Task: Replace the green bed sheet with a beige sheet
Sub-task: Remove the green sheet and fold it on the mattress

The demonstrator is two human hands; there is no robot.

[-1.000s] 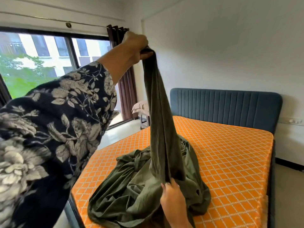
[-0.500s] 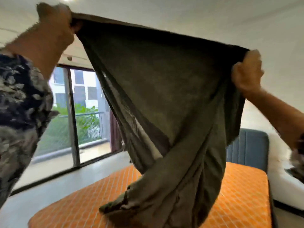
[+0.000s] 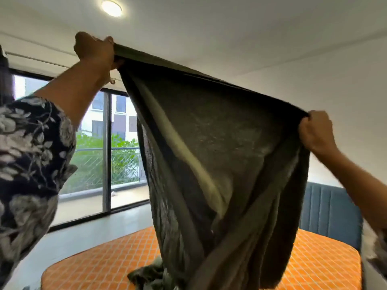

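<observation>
The green bed sheet [image 3: 219, 147] hangs stretched in the air in front of me, its top edge pulled taut between both hands. My left hand [image 3: 94, 50] grips one end high up at the upper left. My right hand [image 3: 316, 130] grips the other end lower, at the right. The sheet's lower part drapes down, and its bunched bottom rests on the bare orange checked mattress [image 3: 100, 268]. No beige sheet is in view.
A blue padded headboard [image 3: 330, 210] stands behind the mattress at the right. A large sliding window [image 3: 109, 155] fills the left wall, with pale floor between it and the bed. A round ceiling light [image 3: 112, 8] glows overhead.
A second ago only my left hand held the sheet up while the right was low on the pile. Both hands now hold its edge spread wide, and my view has tilted upward.
</observation>
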